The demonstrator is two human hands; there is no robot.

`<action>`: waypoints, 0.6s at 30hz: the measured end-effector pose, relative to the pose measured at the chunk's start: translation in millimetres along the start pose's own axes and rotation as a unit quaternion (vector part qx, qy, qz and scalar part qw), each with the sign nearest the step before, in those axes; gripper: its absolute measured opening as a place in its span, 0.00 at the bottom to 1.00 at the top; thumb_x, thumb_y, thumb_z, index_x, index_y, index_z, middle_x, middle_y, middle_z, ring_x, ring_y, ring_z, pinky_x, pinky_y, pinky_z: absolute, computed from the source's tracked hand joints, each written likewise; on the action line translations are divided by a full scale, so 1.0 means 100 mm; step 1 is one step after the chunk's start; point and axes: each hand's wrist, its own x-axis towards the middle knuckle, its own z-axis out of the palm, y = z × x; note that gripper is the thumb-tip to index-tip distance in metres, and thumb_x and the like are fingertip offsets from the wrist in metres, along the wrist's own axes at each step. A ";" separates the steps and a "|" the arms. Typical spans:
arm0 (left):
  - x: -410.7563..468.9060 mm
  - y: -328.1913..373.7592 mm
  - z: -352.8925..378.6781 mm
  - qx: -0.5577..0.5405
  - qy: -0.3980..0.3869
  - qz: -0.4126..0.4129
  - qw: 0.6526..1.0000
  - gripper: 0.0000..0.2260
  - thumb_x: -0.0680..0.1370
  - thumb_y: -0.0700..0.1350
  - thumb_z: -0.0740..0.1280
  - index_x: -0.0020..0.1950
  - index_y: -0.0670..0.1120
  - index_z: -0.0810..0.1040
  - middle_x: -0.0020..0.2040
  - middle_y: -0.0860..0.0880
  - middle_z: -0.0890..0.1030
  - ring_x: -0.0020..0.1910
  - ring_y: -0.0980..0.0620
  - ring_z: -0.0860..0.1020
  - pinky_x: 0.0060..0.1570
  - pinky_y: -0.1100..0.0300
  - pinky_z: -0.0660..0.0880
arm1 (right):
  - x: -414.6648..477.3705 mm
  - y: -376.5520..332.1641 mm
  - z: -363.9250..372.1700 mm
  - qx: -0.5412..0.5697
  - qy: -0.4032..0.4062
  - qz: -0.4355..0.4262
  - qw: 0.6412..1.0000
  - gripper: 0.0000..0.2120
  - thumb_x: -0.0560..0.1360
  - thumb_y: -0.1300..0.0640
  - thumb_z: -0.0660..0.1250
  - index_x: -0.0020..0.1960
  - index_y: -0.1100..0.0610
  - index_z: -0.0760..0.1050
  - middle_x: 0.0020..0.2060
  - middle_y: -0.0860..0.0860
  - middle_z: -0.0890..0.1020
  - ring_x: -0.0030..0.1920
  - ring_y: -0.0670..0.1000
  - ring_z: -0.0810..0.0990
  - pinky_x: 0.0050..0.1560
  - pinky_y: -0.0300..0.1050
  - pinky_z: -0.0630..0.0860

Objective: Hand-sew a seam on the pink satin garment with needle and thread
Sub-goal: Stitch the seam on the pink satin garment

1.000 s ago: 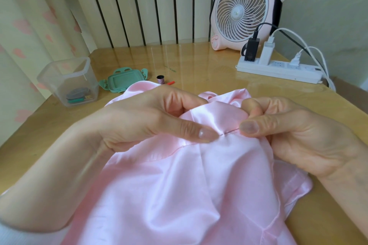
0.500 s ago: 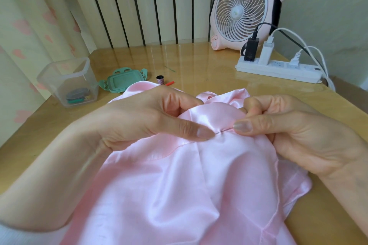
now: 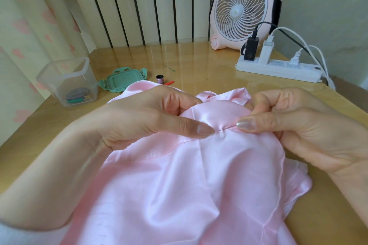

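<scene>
The pink satin garment (image 3: pixel 179 185) lies bunched over the near half of the wooden table. My left hand (image 3: pixel 147 119) pinches a fold of it, thumb on top, pointing right along the seam. My right hand (image 3: pixel 294 123) faces it from the right and pinches the fabric together with a thin needle (image 3: pixel 226 129). A short stretch of the needle shows between the two thumb tips, lying along the fold. I cannot make out the thread.
A clear plastic box (image 3: pixel 69 81) with sewing bits stands at the left, its green lid (image 3: pixel 123 80) beside it. A small thread spool (image 3: pixel 160 79) and a red item (image 3: pixel 169 82) lie behind the garment. A pink fan (image 3: pixel 245 8) and a white power strip (image 3: pixel 278 69) sit back right.
My right thumb has slid left along the fold toward my left thumb, so less of the needle shows between them. My left hand has stayed in place.
</scene>
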 end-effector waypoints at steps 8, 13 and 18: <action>0.01 0.03 0.02 0.009 0.012 -0.016 1.000 0.13 0.69 0.45 0.71 0.44 0.35 0.79 0.38 0.44 0.77 0.39 0.49 0.75 0.44 0.52 0.72 | 0.00 0.03 -0.04 -0.021 0.019 -0.030 0.999 0.13 0.45 0.70 0.74 0.21 0.58 0.73 0.22 0.54 0.78 0.24 0.46 0.77 0.26 0.32 0.71; 0.00 0.03 0.04 0.014 0.063 -0.058 0.996 0.24 0.63 0.52 0.75 0.44 0.32 0.77 0.40 0.30 0.77 0.39 0.45 0.74 0.43 0.45 0.73 | -0.02 0.12 0.00 -0.162 0.083 -0.105 0.978 0.12 0.48 0.65 0.78 0.24 0.57 0.76 0.25 0.53 0.79 0.28 0.45 0.74 0.30 0.36 0.69; 0.01 0.00 0.16 0.083 0.139 -0.066 0.985 0.19 0.67 0.51 0.74 0.42 0.34 0.78 0.30 0.43 0.72 0.28 0.53 0.68 0.31 0.60 0.64 | -0.01 0.37 0.16 -0.281 0.186 -0.231 0.913 0.08 0.60 0.57 0.74 0.30 0.56 0.75 0.25 0.46 0.78 0.27 0.39 0.71 0.32 0.38 0.67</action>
